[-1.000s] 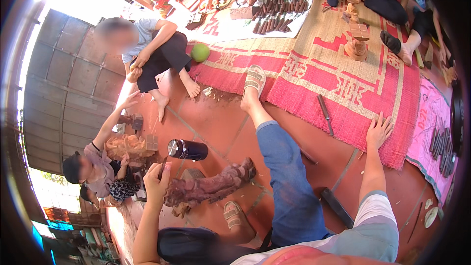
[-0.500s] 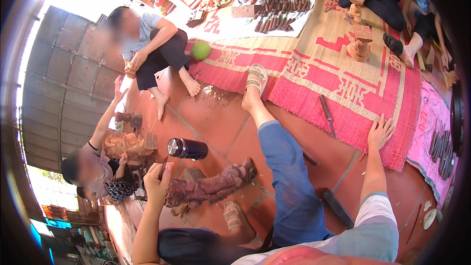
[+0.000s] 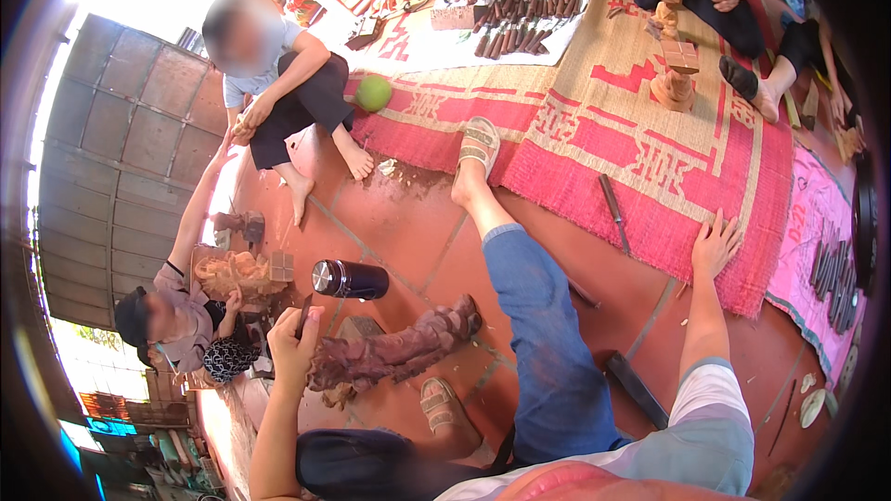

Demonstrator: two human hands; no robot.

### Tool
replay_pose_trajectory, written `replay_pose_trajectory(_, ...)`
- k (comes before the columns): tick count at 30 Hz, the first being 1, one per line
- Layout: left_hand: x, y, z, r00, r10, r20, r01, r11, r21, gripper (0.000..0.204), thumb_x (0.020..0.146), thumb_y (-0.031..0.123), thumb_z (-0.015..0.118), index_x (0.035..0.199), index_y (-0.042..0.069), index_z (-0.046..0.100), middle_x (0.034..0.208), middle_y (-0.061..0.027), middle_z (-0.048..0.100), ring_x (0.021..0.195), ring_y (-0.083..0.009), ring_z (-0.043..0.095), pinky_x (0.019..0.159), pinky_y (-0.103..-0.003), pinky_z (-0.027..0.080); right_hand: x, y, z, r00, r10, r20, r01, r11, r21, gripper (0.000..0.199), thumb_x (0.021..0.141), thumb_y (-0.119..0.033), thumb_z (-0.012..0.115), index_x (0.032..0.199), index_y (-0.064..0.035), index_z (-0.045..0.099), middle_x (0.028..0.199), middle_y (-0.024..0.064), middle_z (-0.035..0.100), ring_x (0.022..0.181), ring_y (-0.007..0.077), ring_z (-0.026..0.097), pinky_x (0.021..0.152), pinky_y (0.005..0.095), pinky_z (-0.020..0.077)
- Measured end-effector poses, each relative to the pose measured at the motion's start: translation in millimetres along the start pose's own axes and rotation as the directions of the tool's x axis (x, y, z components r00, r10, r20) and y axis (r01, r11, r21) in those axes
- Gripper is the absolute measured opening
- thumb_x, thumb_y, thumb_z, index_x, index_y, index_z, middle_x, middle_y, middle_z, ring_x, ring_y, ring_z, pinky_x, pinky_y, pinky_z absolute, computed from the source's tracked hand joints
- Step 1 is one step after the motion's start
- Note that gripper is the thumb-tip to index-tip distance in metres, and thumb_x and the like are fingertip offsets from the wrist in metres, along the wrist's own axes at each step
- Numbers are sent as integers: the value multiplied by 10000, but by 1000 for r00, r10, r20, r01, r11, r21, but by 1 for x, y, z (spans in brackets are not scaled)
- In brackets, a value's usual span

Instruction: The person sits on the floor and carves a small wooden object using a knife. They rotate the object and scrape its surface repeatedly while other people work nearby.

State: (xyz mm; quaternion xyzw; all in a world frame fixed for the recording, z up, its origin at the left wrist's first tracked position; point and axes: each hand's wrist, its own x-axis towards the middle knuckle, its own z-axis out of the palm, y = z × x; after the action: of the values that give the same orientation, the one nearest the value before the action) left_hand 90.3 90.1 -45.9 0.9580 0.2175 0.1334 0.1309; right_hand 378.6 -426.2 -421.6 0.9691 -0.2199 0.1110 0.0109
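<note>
My left hand is closed around a slim dark tool, whose upper end juts out above the fingers; its kind cannot be made out. Just right of that hand a reddish-brown wood carving lies on its side, raised off the tiles on a wooden block. Flat on the red edge of the woven mat, my right hand rests with fingers spread and nothing in it. A wood-handled chisel lies to its left, partly over the mat's border.
A dark flask stands beyond the carving. Many chisels cover a white cloth, others a pink one. A black bar-shaped object lies by my right arm. People sit at left and back, near a green round fruit and pale carvings.
The view has shifted slightly. At the back right, a person's hands have moved, and both now show apart. My left hand still grips the dark tool; my right stays on the mat.
</note>
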Motion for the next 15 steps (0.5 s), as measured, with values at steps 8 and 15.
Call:
replay_pose_trajectory(8,-4,-5,-2,997,79,-16,-79,997,14,152,827,103,592,924,2,652,642,-94,557,557,-139,537,538,-273,417,-1,-6,8,999,-27,-28,28,999,30,477,902,-369,441,1359,-253,366,1420,141,306,1287,381,290,1068,479,214)
replay_pose_trajectory(15,212,59,4,922,188,339,-338,819,463,610,805,196,576,1344,58,327,839,-235,620,748,-360,625,630,-434,477,1,14,1,999,-4,-40,3,1000,-14,475,902,-372,439,1357,-251,375,1421,139,305,1288,377,290,1062,491,222)
